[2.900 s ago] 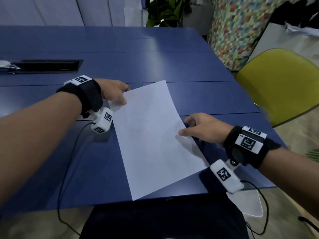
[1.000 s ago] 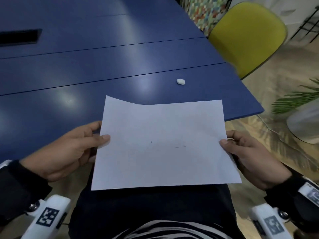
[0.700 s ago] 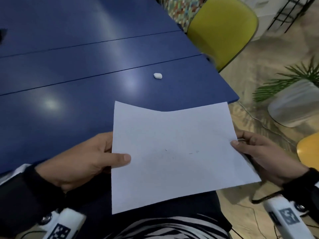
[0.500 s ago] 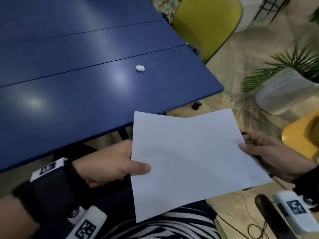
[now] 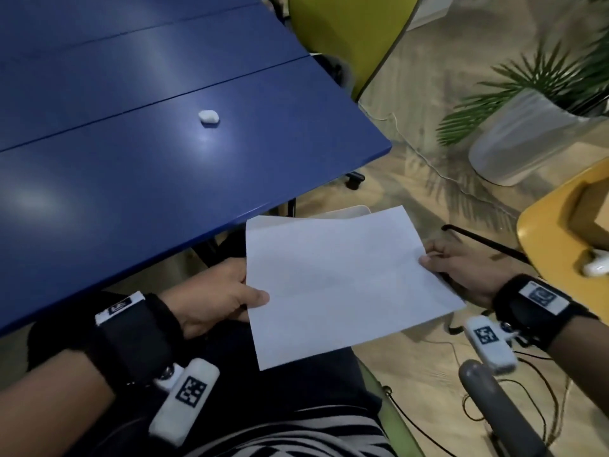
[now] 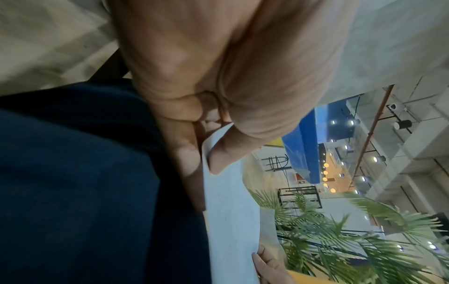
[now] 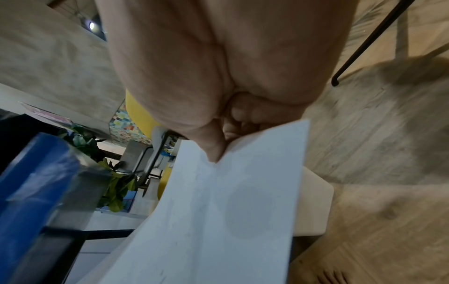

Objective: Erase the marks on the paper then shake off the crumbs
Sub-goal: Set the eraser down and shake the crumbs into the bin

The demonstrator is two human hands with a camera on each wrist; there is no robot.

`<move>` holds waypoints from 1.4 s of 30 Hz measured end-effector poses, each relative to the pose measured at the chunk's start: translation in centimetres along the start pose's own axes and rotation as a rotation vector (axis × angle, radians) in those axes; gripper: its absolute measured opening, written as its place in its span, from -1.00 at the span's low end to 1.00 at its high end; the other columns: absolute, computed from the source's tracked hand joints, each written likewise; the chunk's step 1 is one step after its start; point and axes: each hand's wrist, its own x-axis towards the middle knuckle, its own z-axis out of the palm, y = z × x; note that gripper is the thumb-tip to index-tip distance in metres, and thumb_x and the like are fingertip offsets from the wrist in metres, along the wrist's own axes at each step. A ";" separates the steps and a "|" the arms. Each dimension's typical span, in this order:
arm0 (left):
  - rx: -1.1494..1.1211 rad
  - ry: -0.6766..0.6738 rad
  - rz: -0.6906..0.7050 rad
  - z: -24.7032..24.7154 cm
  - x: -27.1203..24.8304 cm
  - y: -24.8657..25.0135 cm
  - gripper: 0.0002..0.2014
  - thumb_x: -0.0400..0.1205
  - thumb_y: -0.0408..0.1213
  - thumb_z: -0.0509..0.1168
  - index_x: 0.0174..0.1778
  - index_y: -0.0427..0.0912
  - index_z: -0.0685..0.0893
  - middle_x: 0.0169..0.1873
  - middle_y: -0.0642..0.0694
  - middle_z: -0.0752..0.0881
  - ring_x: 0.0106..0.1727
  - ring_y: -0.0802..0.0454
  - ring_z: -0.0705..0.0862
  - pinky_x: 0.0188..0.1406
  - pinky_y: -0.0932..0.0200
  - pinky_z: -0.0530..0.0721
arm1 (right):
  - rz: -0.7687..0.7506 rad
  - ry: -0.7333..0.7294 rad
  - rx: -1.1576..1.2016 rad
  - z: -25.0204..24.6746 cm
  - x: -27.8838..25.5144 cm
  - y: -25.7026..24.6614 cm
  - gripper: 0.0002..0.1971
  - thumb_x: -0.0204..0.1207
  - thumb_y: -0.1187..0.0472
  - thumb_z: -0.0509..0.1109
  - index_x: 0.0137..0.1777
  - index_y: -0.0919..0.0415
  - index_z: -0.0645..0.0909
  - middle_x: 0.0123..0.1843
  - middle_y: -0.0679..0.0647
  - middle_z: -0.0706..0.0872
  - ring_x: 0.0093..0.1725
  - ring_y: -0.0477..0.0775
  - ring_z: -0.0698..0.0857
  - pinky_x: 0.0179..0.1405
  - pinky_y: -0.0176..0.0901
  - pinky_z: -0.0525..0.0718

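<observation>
A white sheet of paper (image 5: 342, 278) hangs in the air off the table's near right corner, above my lap and the floor. My left hand (image 5: 227, 291) pinches its left edge, thumb on top and fingers beneath, as the left wrist view shows on the paper (image 6: 228, 211). My right hand (image 5: 454, 268) pinches the right edge, seen close on the paper (image 7: 218, 211) in the right wrist view. The sheet sags a little along its middle. A small white eraser (image 5: 208, 116) lies alone on the blue table (image 5: 131, 153).
A green chair (image 5: 346, 31) stands past the table's far right corner. To the right are a potted palm (image 5: 527, 120) in a pale pot, a yellow chair seat (image 5: 566, 232) and thin cables on the wooden floor. A grey armrest (image 5: 494, 407) sits at lower right.
The paper has been lifted off the table and carried right and toward me, clear of the table edge. Both hands kept their pinch. The view swung right with it.
</observation>
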 end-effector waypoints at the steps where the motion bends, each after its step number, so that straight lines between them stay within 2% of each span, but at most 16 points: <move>1: 0.009 0.025 -0.007 -0.3 0.5 0.2 -0.58 0.76 -0.61 0.23 0.40 -0.09 0.73 0.26 0.02 0.86 0.31 0.02 0.82 0.28 -0.07 0.77 | -0.004 0.001 -0.005 0.2 1.4 0.1 -0.85 0.84 0.31 0.27 0.24 0.34 0.65 0.06 0.29 0.89 -0.01 0.26 0.85 -0.07 0.10 0.81; 3: 0.008 0.080 -0.031 -0.7 1.7 0.6 -0.59 0.76 -0.62 0.22 0.37 -0.10 0.75 0.23 0.02 0.87 0.28 0.04 0.83 0.20 0.00 0.79 | -0.007 -0.007 0.003 0.6 4.5 0.3 -0.85 0.83 0.33 0.27 0.26 0.36 0.64 0.13 0.46 0.81 0.07 0.39 0.75 0.00 0.14 0.72; 6: -0.060 0.186 -0.090 -1.4 4.0 0.8 -0.63 0.77 -0.63 0.20 0.33 -0.17 0.75 0.19 -0.05 0.88 0.16 0.07 0.87 -0.04 0.18 0.85 | -0.020 -0.035 0.012 1.2 8.6 -0.1 -0.88 0.81 0.33 0.28 0.11 0.22 0.65 0.06 0.42 0.71 0.05 0.38 0.60 -0.18 0.07 0.56; 8: -0.068 0.244 -0.115 -1.6 5.6 0.8 -0.65 0.78 -0.59 0.21 0.39 -0.19 0.70 0.26 -0.11 0.85 0.23 -0.02 0.85 0.07 0.10 0.86 | -0.033 -0.020 0.020 1.5 11.1 -0.6 -0.85 0.81 0.32 0.28 0.06 0.17 0.67 0.01 0.36 0.75 -0.02 0.35 0.62 -0.22 0.05 0.55; 10: -0.066 0.281 -0.159 -1.5 7.2 0.6 -0.69 0.80 -0.55 0.22 0.42 -0.28 0.67 0.28 -0.22 0.82 0.26 -0.14 0.82 0.23 -0.06 0.82 | -0.039 0.004 0.038 1.7 13.3 -0.9 -0.82 0.81 0.35 0.26 0.05 0.16 0.68 -0.07 0.24 0.82 -0.11 0.27 0.75 -0.13 0.08 0.69; 13: -0.073 0.315 -0.211 -1.0 8.9 0.0 -0.72 0.82 -0.54 0.19 0.38 -0.31 0.69 0.24 -0.24 0.83 0.20 -0.13 0.82 0.19 0.01 0.78 | -0.030 0.011 0.038 2.2 16.6 -0.7 -0.80 0.81 0.37 0.26 0.05 0.16 0.68 -0.06 0.20 0.83 -0.23 0.09 0.82 -0.01 0.05 0.78; 15: -0.064 0.323 -0.239 -0.8 9.8 -0.2 -0.74 0.82 -0.51 0.19 0.37 -0.31 0.69 0.22 -0.24 0.83 0.20 -0.15 0.82 0.24 0.01 0.77 | -0.032 0.005 0.002 2.6 18.5 -0.1 -0.81 0.78 0.36 0.29 0.02 0.15 0.70 -0.03 0.22 0.82 -0.14 0.16 0.80 0.09 0.14 0.77; 21: 0.026 0.402 -0.238 0.0 11.5 1.2 -0.74 0.75 -0.60 0.20 0.27 -0.29 0.66 0.09 -0.24 0.81 -0.06 -0.10 0.82 -0.21 0.17 0.79 | -0.007 0.004 -0.067 3.8 23.8 1.6 -0.90 0.58 0.18 0.46 -0.04 -0.01 0.81 0.03 0.16 0.86 -0.02 0.23 0.80 0.13 0.24 0.80; 24: 0.041 0.442 -0.228 0.3 12.1 1.5 -0.74 0.74 -0.62 0.21 0.05 -0.16 0.66 -0.06 -0.11 0.79 -0.25 0.01 0.82 -0.50 0.35 0.69 | -0.019 -0.009 -0.096 4.7 26.3 2.6 -0.93 0.51 0.16 0.49 -0.09 -0.01 0.80 -0.02 0.15 0.84 -0.03 0.23 0.77 0.05 0.19 0.78; 26: 0.056 0.450 -0.236 0.0 12.3 1.4 -0.72 0.73 -0.62 0.22 -0.02 -0.13 0.66 -0.07 -0.13 0.79 -0.19 -0.01 0.82 -0.39 0.28 0.77 | -0.015 -0.020 -0.081 5.6 26.6 2.3 -0.93 0.54 0.22 0.49 -0.09 0.03 0.78 -0.08 0.21 0.80 -0.09 0.23 0.71 -0.05 0.11 0.69; 30: 0.041 0.454 -0.217 -0.2 12.9 1.3 -0.80 0.65 -0.55 0.31 0.12 -0.28 0.74 0.09 -0.29 0.83 0.08 -0.24 0.83 0.21 -0.20 0.82 | -0.010 -0.035 -0.074 6.2 29.1 3.6 -0.93 0.46 0.16 0.50 -0.09 0.04 0.79 -0.05 0.29 0.83 -0.12 0.25 0.73 -0.01 0.22 0.72; 32: 0.011 0.447 -0.207 0.0 13.2 1.5 -0.83 0.61 -0.53 0.33 0.00 -0.23 0.75 0.09 -0.28 0.83 0.10 -0.24 0.83 0.24 -0.22 0.82 | -0.017 -0.022 -0.104 6.5 29.3 3.3 -0.91 0.44 0.13 0.51 -0.09 0.02 0.81 0.00 0.30 0.88 -0.11 0.23 0.78 0.05 0.22 0.79; 35: -0.039 0.430 -0.213 0.3 13.8 1.4 -0.71 0.70 -0.65 0.22 -0.09 -0.18 0.70 0.11 -0.29 0.80 0.08 -0.18 0.81 0.07 0.02 0.86 | -0.013 -0.005 -0.100 6.9 29.7 3.0 -0.90 0.64 0.29 0.47 -0.03 0.08 0.79 -0.01 0.23 0.84 -0.12 0.18 0.76 -0.03 0.00 0.77; 39: -0.026 0.418 -0.192 0.2 14.2 1.4 -0.77 0.47 -0.56 0.43 -0.09 -0.14 0.73 0.17 -0.32 0.81 0.26 -0.30 0.79 0.42 -0.32 0.71 | -0.027 0.034 -0.126 7.3 30.0 2.7 -0.88 0.71 0.30 0.43 0.15 0.16 0.78 0.04 0.20 0.80 -0.03 0.16 0.74 -0.12 -0.14 0.72; 40: -0.036 0.413 -0.181 0.1 14.5 1.3 -0.75 0.40 -0.51 0.46 -0.07 -0.15 0.73 0.18 -0.31 0.81 0.27 -0.29 0.78 0.43 -0.32 0.71 | -0.037 0.051 -0.143 7.4 29.7 2.3 -0.86 0.73 0.26 0.41 0.21 0.16 0.76 0.08 0.18 0.79 0.03 0.17 0.74 -0.09 -0.14 0.71; 42: -0.061 0.406 -0.170 0.1 15.0 0.9 -0.72 0.45 -0.53 0.47 0.06 -0.26 0.72 0.19 -0.28 0.79 0.24 -0.23 0.79 0.39 -0.31 0.74 | -0.095 0.103 -0.319 7.3 28.8 1.4 -0.70 0.79 0.07 0.36 0.41 0.16 0.70 0.28 0.11 0.79 0.26 0.16 0.75 0.21 -0.10 0.69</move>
